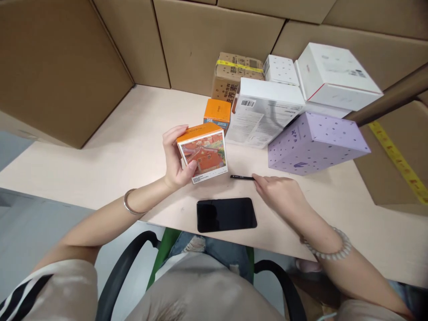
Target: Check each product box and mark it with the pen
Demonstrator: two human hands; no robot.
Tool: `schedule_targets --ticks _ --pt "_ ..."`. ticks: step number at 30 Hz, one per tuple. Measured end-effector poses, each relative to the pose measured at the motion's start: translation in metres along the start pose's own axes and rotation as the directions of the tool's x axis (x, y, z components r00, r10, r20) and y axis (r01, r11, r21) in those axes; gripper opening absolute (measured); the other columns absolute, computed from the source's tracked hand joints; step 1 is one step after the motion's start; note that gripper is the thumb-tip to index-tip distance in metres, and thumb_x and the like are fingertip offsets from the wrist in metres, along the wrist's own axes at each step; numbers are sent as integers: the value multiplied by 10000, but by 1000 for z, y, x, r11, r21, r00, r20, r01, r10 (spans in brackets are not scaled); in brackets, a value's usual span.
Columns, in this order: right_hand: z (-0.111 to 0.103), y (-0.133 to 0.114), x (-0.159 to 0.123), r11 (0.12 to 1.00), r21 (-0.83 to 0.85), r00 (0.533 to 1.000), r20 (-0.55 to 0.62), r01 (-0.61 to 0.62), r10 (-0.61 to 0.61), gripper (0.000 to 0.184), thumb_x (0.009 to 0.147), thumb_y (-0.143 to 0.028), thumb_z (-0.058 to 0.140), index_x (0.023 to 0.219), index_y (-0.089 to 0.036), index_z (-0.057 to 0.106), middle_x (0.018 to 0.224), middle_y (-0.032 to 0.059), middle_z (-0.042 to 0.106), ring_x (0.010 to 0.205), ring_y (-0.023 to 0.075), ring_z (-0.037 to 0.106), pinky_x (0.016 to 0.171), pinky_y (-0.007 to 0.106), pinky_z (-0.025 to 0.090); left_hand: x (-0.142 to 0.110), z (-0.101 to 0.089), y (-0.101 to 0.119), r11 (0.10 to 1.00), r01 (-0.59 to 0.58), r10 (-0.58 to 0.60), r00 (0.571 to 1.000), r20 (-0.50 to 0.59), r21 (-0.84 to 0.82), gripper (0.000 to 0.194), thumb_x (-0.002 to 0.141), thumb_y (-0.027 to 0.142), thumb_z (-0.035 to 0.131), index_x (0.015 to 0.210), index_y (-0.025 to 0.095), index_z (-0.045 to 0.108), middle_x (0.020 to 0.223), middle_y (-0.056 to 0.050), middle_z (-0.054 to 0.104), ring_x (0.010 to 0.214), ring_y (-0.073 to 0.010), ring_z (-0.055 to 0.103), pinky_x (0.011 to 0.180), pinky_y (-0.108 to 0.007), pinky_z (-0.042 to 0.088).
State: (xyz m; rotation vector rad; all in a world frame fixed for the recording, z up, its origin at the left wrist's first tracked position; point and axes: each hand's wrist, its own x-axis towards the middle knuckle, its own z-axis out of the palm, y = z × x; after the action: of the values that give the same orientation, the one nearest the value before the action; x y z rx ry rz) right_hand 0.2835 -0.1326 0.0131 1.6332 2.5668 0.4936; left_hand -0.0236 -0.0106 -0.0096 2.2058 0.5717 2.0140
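Observation:
My left hand (178,158) grips a small orange box (209,154) by its left side, thumb on the front. That front carries a picture of red buildings and a white strip of small print. My right hand (279,191) pinches the end of a slim black pen-like stick (241,177), which points left, low over the table. Just in front of me, below both hands, a black smartphone (227,215) lies with its dark screen up. Behind the held box stands another orange box (217,110) with a blue-grey front marked 308.
A purple dotted box (314,145), a large white printed box (267,111), a white box (339,73), a small white dotted box (281,70) and a brown taped carton (237,67) stand at the back right. Big cardboard boxes (214,42) wall the table (133,129).

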Motion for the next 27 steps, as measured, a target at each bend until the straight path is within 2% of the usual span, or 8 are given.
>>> schedule_targets --ticks 4,8,11,15,19,22,27 --pt "-1 0 1 1000 3 1000 14 -5 5 274 961 -94 577 1061 -148 827 715 76 801 580 177 667 555 324 200 -8 0 -1 991 121 -120 993 16 -55 704 917 680 587 1510 313 493 1371 -80 557 1277 -293 554 1098 -510 516" --pt "-2 0 2 1000 7 999 41 -14 14 277 952 -91 571 1045 -159 824 728 74 807 580 176 658 559 320 189 -15 0 -1 962 251 -244 967 73 -109 729 893 722 616 1493 324 499 1370 -80 548 1277 -298 571 1089 -509 534" --pt "-4 0 2 1000 4 997 69 -28 28 270 960 -110 573 1050 -162 823 729 78 809 589 184 673 555 323 187 -16 0 -2 951 278 -268 960 86 -135 742 873 745 635 1478 335 508 1362 -75 544 1269 -295 574 1081 -503 546" --pt "-6 1 3 999 1 995 93 -32 32 278 978 -131 559 1066 -161 821 751 86 820 614 203 706 555 325 209 -14 2 -2 942 282 -267 958 103 -184 711 884 723 645 1469 343 507 1353 -63 524 1182 -256 601 991 -439 584" --pt "-5 3 1 1000 18 998 60 -25 24 299 1013 -166 523 1055 -163 818 784 90 831 642 209 728 560 322 242 -16 8 4 921 321 -311 947 82 -219 702 882 724 642 1454 341 504 1337 -62 518 1145 -246 607 960 -416 588" --pt "-3 6 0 999 39 999 34 -30 29 313 1021 -177 503 1032 -162 815 791 90 833 629 196 717 566 321 259 -19 11 9 912 368 -360 930 80 -181 716 878 756 618 1445 334 506 1322 -67 523 1141 -253 601 956 -419 588" --pt "-1 9 0 999 30 1000 -2 -25 26 329 1019 -201 503 1031 -162 830 729 87 814 581 184 683 555 316 233 -19 11 14 909 385 -373 923 98 -158 708 886 768 602 1431 326 512 1294 -63 532 1126 -243 606 937 -398 595"
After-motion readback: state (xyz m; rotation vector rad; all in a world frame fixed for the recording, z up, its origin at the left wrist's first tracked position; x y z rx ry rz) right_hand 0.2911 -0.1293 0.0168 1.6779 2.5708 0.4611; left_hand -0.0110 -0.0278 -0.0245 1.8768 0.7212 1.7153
